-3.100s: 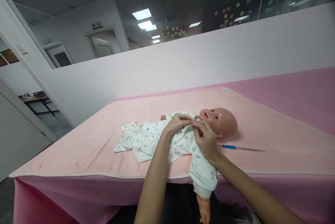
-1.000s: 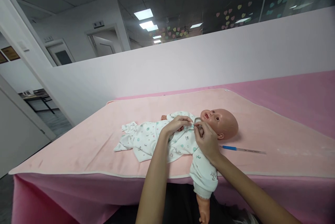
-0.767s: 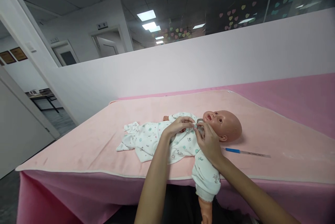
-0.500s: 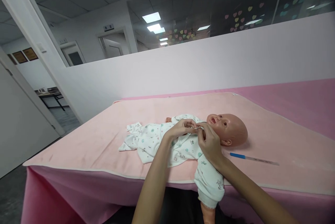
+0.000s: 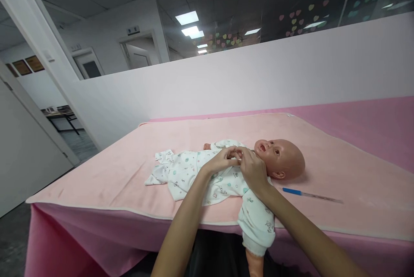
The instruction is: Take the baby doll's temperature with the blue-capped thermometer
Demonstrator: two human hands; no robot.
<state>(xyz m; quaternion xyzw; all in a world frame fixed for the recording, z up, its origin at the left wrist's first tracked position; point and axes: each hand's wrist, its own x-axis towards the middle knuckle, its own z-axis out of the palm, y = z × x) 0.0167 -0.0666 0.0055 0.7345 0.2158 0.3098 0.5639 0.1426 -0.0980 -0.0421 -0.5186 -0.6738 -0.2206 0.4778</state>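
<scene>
A baby doll [image 5: 284,156] lies on its back, head to the right, dressed in a white baby shirt [image 5: 221,190] with small green and grey prints. Both hands meet over its upper chest, just below the chin. My left hand [image 5: 223,159] is bent with the fingertips pinched at the front of the shirt. Against it, my right hand [image 5: 254,168] has its fingers closed on the same spot; the fingers hide most of what they grip. One sleeved doll arm [image 5: 257,223] hangs over the near table edge, beneath my right forearm.
Right of the doll lies a slim clear stick with a blue end [image 5: 293,191], like a glass thermometer. A peach blanket [image 5: 123,169] covers the table over pink cloth [image 5: 381,130]. Behind stands a low white wall [image 5: 258,78] with glass above; a door [image 5: 29,139] is at the left.
My right hand has shifted slightly left, closer to my left fingertips, and a small white bit seen between the fingers is now covered. The view has moved a little; the doll lies as before.
</scene>
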